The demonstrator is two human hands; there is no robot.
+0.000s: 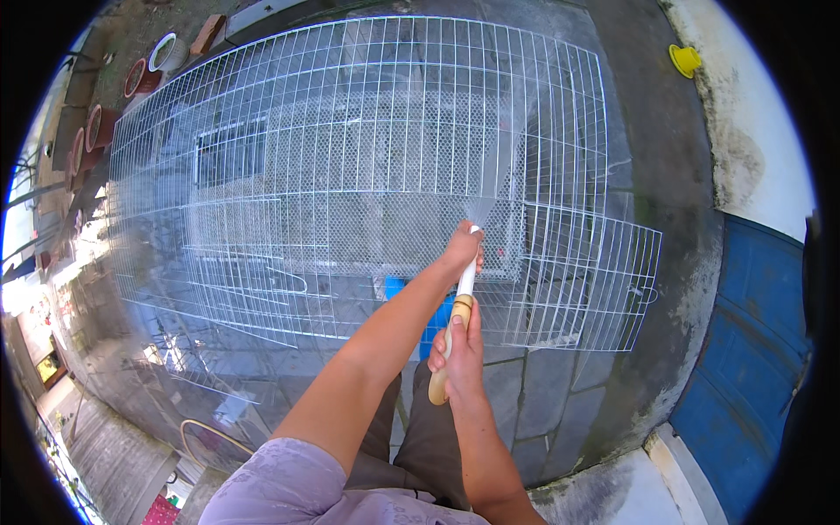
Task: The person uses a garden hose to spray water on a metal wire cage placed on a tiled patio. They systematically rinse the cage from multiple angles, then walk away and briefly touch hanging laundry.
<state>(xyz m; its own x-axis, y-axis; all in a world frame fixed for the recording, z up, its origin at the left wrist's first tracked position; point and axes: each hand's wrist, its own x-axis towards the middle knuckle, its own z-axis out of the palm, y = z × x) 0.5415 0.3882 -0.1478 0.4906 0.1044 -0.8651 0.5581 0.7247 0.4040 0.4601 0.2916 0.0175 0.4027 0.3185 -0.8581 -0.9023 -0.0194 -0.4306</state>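
Before me stands a large wire pet cage [423, 63] of thin metal bars. My left hand [463, 249] grips the front of a white pipe [467, 279], its thumb close to the mouth. Water [495, 174] sprays from that end in a fan, away from me and onto the cage. Lower down, my right hand [461, 354] is wrapped around the yellowish hose [438, 388] joined to the pipe. Through the bars I see a perforated plastic mat [394, 154]. A wire door panel [640, 289] juts out at the right. Something blue [438, 318] shows partly behind my left forearm.
Potted planters, one white [168, 52] and several reddish-brown [100, 126], line the far left beside a brick [208, 34]. A yellow pot [685, 60] lies by the white wall [755, 125] at right. A blue door [741, 367] borders the wet stone paving [554, 394].
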